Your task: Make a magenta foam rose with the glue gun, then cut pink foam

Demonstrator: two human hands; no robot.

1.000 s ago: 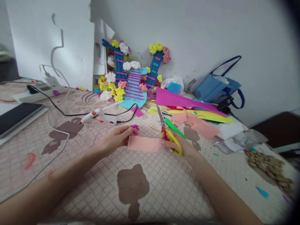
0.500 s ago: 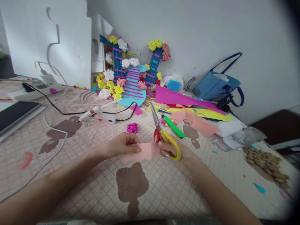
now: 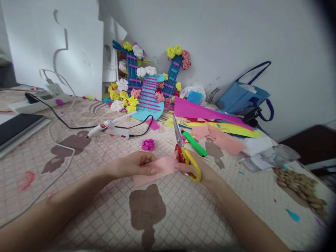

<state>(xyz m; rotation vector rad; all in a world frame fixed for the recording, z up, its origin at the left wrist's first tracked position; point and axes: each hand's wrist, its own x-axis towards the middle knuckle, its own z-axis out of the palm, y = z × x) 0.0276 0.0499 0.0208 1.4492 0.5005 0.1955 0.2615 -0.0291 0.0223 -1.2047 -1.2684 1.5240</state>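
Note:
A strip of pink crepe paper point(image 3: 165, 166) stretches between my two hands, slanting up to the right. My left hand point(image 3: 138, 163) pinches its left part between thumb and fingers. At the strip's right end, the fingertips of my right hand point(image 3: 189, 166) grip the paper. That same hand also holds scissors point(image 3: 178, 134) with red and yellow handles, their blades together and pointing away from me. Just beyond the strip lies a crumpled magenta paper flower point(image 3: 148, 144). A green cutter-like tool point(image 3: 194, 144) rests right of the scissors.
A white glue gun point(image 3: 109, 128) with a black cord lies at left, near a laptop-like dark device point(image 3: 19, 131). Behind stands a flower-decorated blue craft piece point(image 3: 148, 96). Coloured paper sheets point(image 3: 210, 113), a blue bag point(image 3: 243, 96) and peanuts in shells point(image 3: 299, 185) occupy the right.
The pink strip has gone from nearly level and folded at its right end to opened out and slanting. My right hand has shifted its grip slightly, tilting the scissors.

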